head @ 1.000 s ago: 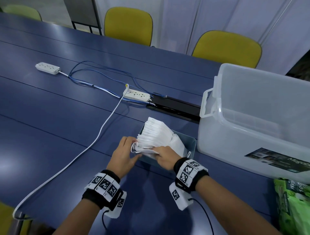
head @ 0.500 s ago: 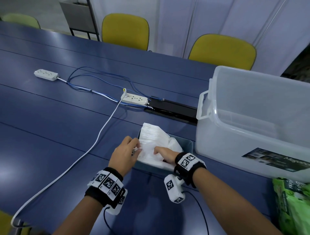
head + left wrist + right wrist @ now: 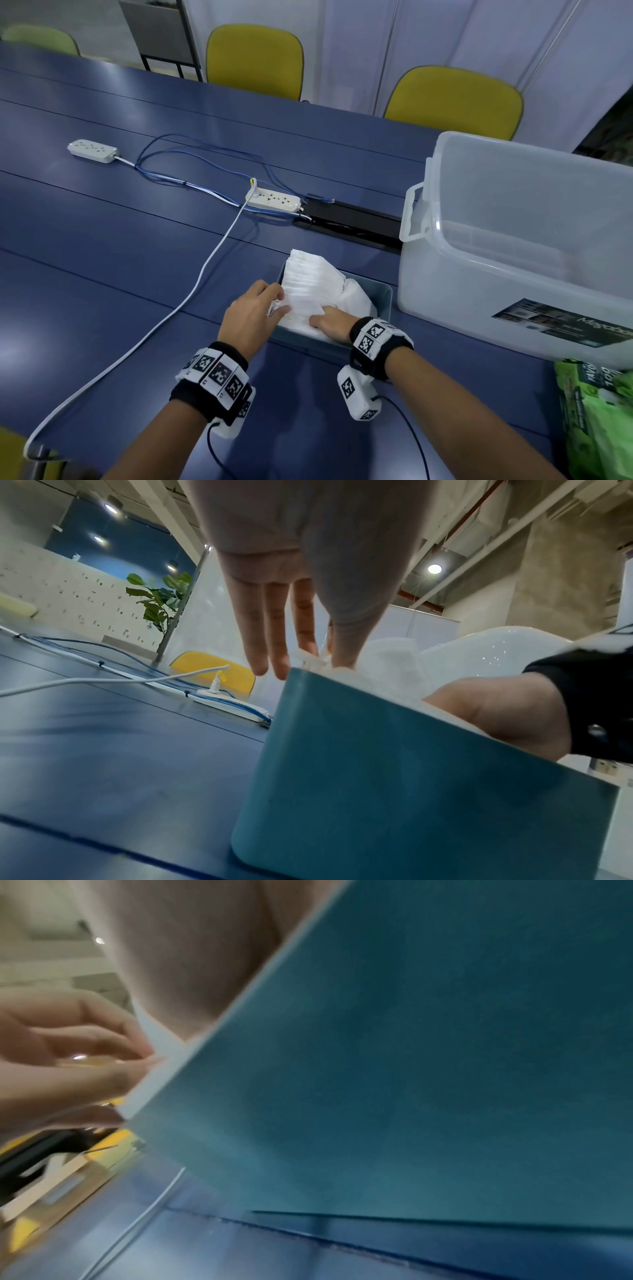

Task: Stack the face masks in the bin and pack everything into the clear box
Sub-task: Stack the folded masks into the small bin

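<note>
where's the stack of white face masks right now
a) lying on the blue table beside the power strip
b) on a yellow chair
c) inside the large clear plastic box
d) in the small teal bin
d: the stack of white face masks sits in the small teal bin with the left hand and the right hand on it, while the large clear plastic box stands to the right.

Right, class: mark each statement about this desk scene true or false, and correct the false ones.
1. The masks sit in the bin. True.
2. The clear box holds masks. False: no masks show inside it.
3. The left hand is at the masks' left edge. True.
4. The right hand grips the box handle. False: it rests on the masks.
5. The bin is inside the box. False: it stands on the table beside it.
</note>
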Demonstrator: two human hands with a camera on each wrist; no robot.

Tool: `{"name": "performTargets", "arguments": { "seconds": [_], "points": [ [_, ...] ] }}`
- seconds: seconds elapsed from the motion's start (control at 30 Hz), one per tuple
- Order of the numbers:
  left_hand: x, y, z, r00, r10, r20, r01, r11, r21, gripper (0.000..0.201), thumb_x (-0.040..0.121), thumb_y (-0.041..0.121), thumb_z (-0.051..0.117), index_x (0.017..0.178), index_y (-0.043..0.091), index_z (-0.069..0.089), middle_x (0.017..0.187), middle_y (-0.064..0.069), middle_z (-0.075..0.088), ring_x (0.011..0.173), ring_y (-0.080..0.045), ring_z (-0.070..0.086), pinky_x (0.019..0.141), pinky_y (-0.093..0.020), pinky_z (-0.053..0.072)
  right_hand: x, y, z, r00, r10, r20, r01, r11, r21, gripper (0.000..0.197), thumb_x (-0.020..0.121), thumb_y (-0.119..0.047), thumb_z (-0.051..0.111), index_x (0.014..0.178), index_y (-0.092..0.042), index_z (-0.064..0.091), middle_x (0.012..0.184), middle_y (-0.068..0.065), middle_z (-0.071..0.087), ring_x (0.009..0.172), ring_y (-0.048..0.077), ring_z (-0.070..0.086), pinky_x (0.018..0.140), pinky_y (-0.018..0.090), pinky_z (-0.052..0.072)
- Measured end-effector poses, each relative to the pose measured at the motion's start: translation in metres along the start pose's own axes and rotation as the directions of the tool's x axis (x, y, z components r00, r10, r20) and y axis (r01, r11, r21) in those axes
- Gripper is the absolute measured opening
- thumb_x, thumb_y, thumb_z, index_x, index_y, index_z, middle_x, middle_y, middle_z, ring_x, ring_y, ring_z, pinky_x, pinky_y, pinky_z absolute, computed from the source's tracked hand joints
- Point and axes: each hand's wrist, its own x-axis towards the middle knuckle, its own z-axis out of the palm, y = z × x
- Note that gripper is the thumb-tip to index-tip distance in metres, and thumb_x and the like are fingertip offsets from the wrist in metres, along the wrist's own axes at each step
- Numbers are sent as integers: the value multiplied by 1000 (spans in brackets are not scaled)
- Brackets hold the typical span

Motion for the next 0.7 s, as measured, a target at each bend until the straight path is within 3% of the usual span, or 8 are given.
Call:
{"name": "performTargets", "arguments": {
  "seconds": [0.07, 0.13, 0.23, 0.3, 0.37, 0.43, 0.53, 0.7],
  "points": [
    [-1, 0, -1, 1000, -30, 0, 30, 1000, 2, 17, 85, 29, 67, 93, 17, 59, 88, 6, 54, 68, -22, 56, 58, -32, 47, -4, -3, 0, 997, -75, -14, 72, 986, -153, 29, 97, -14, 41, 120, -2, 54, 133, 18, 53, 124, 31, 47, 91, 24, 32],
    [0, 2, -2, 999, -39, 31, 39, 999, 5, 17, 85, 24, 67, 99, 17, 59, 93, 5, 57, 75, -23, 59, 62, -36, 50, -9, -4, -4, 988, -150, -31, 135, 950, -282, 24, 96, -8, 40, 109, -2, 59, 124, 21, 58, 115, 33, 52, 83, 24, 33],
    [-1, 2, -1, 998, -29, 52, 29, 1000, 0, 20, 85, 18, 67, 103, 16, 60, 97, 2, 59, 79, -23, 61, 64, -39, 52, -18, -2, -16, 936, -306, -172, 201, 870, -450, 23, 94, -12, 48, 108, -4, 65, 113, 18, 64, 109, 33, 54, 87, 29, 38],
    [-2, 2, 0, 999, -19, 44, 19, 1000, -15, 20, 82, 16, 70, 100, 15, 61, 96, 2, 60, 78, -23, 61, 62, -38, 52, -26, 1, -20, 898, -365, -247, 189, 826, -531, 24, 95, -16, 50, 112, -9, 65, 102, 15, 65, 110, 32, 53, 90, 31, 38],
    [-2, 2, 1, 999, -3, 38, 4, 1000, -20, 21, 79, 14, 73, 96, 15, 61, 94, 3, 60, 75, -22, 61, 59, -36, 51, -32, 1, -21, 889, -393, -235, 160, 748, -644, 24, 95, -11, 47, 112, -8, 63, 86, 9, 57, 105, 32, 56, 81, 31, 41],
    [-1, 0, 2, 999, 12, 30, -12, 1000, -2, 23, 76, 9, 74, 93, 16, 60, 92, 4, 59, 72, -22, 60, 56, -37, 52, -34, -2, -20, 910, -379, -166, 111, 610, -784, 23, 91, -1, 43, 108, -6, 58, 94, 12, 60, 101, 33, 59, 71, 31, 39],
    [0, -1, 3, 999, 25, 38, -26, 1000, 13, 20, 77, 5, 69, 92, 14, 59, 90, 2, 57, 67, -25, 58, 53, -38, 50, -32, -11, -12, 933, -349, -89, 104, 496, -862, 26, 90, 6, 41, 109, -2, 56, 111, 17, 62, 101, 34, 61, 72, 35, 39],
    [3, 2, 4, 997, 31, 78, -31, 1000, -4, 27, 76, -6, 61, 97, 10, 60, 95, -1, 60, 72, -26, 59, 58, -33, 46, -18, -22, -5, 946, -317, -68, 129, 561, -818, 25, 92, 4, 45, 113, 0, 57, 117, 18, 58, 108, 34, 58, 85, 35, 45]
  ]
}}
